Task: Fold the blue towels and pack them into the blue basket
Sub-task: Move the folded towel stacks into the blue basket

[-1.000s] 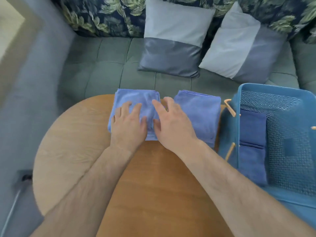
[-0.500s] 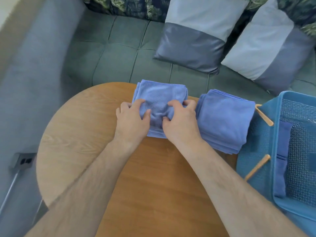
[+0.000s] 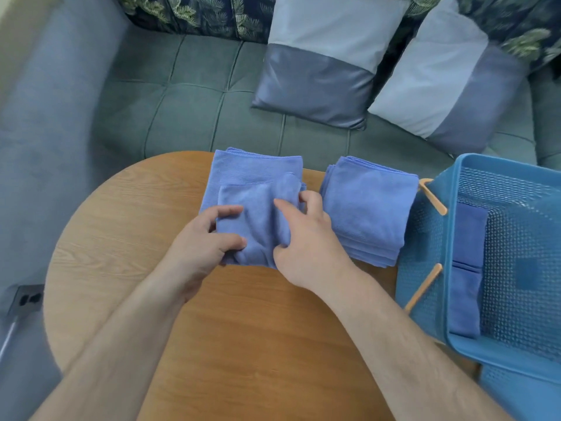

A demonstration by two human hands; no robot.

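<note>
Folded blue cloth towel point(image 3: 258, 220): my left hand point(image 3: 209, 241) and right hand point(image 3: 306, 247) grip it at 9 and 3, so the fold holds, I guess.
Blue plastic mesh basket point(image 3: 420, 238): 3 o'clock, easy drop.

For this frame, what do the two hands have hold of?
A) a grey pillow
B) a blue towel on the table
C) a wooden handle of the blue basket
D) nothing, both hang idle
B: the left hand and right hand both grip the blue towel on the wooden table.

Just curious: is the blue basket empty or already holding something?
Not empty: the blue basket holds folded dark blue towels along one wall.
</note>
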